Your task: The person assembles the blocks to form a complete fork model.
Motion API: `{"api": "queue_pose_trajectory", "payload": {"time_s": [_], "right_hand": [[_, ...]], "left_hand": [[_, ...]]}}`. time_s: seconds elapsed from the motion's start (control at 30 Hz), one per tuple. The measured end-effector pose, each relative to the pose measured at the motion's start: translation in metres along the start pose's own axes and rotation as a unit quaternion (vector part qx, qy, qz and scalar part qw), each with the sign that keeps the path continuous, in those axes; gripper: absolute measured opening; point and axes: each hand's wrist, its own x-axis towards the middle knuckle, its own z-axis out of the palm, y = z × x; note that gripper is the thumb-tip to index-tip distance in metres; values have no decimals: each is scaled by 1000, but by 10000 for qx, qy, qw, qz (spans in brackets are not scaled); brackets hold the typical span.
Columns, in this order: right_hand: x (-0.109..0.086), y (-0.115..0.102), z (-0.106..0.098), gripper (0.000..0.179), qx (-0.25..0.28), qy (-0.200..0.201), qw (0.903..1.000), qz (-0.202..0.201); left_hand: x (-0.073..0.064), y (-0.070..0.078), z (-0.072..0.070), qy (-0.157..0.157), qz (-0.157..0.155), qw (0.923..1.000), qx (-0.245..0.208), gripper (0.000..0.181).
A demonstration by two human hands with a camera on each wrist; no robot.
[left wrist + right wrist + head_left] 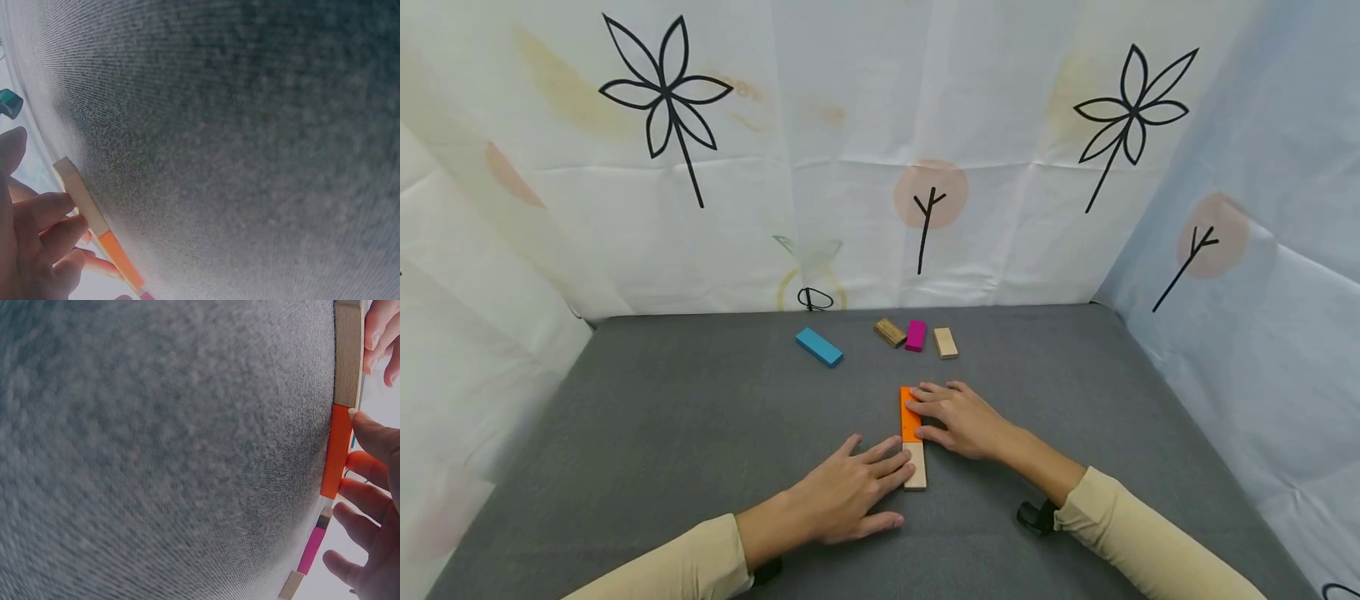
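An orange block [909,423] and a pale wooden block [916,478] lie end to end on the dark grey cloth, in line away from me. My left hand [848,490] comes from the left with spread fingers; some fingertips touch the wooden block. From the right, my right hand [964,422] rests its fingertips on the orange block, the thumb near the joint between the blocks. The right wrist view shows the thumb and fingers lightly against the orange block [336,450], not curled round it. In the left wrist view, fingertips meet the side of the wooden block [84,200].
Farther back lie a blue block [819,347], a brown patterned block [891,332], a magenta block [915,335] and another pale wooden block [945,342]. White printed curtains [850,167] border the cloth-covered table [700,417] at the back and sides.
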Motion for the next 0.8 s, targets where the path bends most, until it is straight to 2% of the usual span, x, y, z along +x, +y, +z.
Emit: {"api": "queue_pose_trajectory", "payload": {"time_s": [0.8], "right_hand": [[-1, 1, -1, 49, 80, -79, 9999, -11]], "left_hand": [[3, 0, 1, -42, 10, 9999, -139, 67]]}}
